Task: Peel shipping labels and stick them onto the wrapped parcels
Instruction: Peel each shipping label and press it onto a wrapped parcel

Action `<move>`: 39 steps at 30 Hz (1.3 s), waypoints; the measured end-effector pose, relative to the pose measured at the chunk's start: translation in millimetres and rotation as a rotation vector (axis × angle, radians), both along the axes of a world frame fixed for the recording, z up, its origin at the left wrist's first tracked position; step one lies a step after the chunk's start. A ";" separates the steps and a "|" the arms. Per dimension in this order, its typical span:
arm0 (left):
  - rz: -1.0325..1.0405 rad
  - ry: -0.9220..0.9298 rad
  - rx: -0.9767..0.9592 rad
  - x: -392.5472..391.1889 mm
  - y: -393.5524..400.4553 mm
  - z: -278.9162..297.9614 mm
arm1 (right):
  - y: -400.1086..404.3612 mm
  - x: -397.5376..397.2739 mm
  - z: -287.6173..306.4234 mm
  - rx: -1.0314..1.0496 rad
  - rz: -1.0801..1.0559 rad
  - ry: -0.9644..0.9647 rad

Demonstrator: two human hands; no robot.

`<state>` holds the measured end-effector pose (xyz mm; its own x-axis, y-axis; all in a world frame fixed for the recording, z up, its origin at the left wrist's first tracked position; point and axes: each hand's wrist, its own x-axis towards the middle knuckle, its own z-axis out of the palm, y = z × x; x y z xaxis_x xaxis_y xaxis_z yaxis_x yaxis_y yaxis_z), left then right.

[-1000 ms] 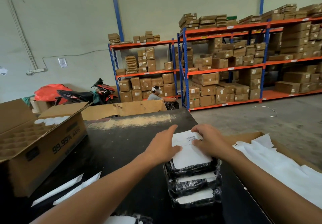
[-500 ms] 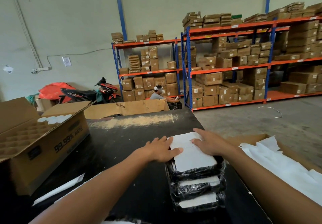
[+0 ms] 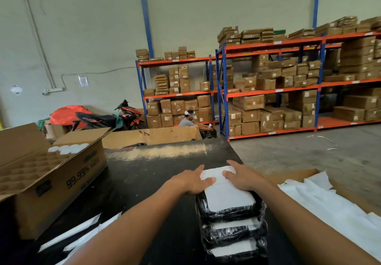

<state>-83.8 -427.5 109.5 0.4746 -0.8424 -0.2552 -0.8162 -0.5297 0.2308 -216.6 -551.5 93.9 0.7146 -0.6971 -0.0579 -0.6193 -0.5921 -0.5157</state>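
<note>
Nearest the camera, three black wrapped parcels [image 3: 232, 225] are lying in a row on the black table [image 3: 148, 182], each showing a white face, the row running away from the viewer close to the table's right edge. On the farthest parcel a white shipping label [image 3: 225, 190] is lying flat, its long axis pointing away from the viewer and leaning slightly left. The left hand [image 3: 191, 181] is pressing on the label's left side with straight, spread fingers, the thumb lying across the paper. The right hand [image 3: 244, 177] is pressing on its far right part, fingers flat and relaxed, gripping nothing. Any print on the label is washed out, so its reading direction may not be judged.

White backing strips [image 3: 82, 231] are lying on the table at lower left. Bare black surface is stretching left of and beyond the parcels. An open cardboard box [image 3: 61, 184] with a cell divider is sitting at the table's left edge. Right of the table, white sheets [image 3: 334, 209] are resting on cardboard. Beyond the table's far edge, another cardboard box [image 3: 152, 136] is standing, a person [image 3: 188, 119] is sitting by orange-and-blue shelving [image 3: 274, 89] loaded with cartons, and a motorbike [image 3: 111, 118] is parked against the wall.
</note>
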 end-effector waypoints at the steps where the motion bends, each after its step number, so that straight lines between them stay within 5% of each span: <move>1: -0.017 -0.016 0.005 -3.7 -1.0 2.0 | 1.7 0.1 1.5 -0.020 0.012 0.000; 12: 0.117 -0.083 -0.048 5.1 17.1 0.3 | 20.8 -6.3 15.3 -0.075 0.005 0.058; 15: 0.036 0.030 -0.062 -14.7 23.2 -0.3 | 31.5 -11.4 8.6 -0.111 0.018 0.071; 21: -0.053 0.144 -0.044 -16.2 30.3 -1.4 | 15.6 -39.9 -9.5 0.154 0.024 -0.226; 29: -0.088 0.143 -0.041 -35.6 34.2 4.3 | 28.2 -49.8 -4.2 0.130 0.053 -0.221; 34: -0.126 0.287 -0.042 -30.2 45.7 5.1 | 34.4 -61.0 -23.7 0.240 -0.018 -0.569; 39: -0.138 0.257 -0.034 -31.2 49.4 16.4 | 30.8 -61.8 -13.1 0.232 0.067 -0.431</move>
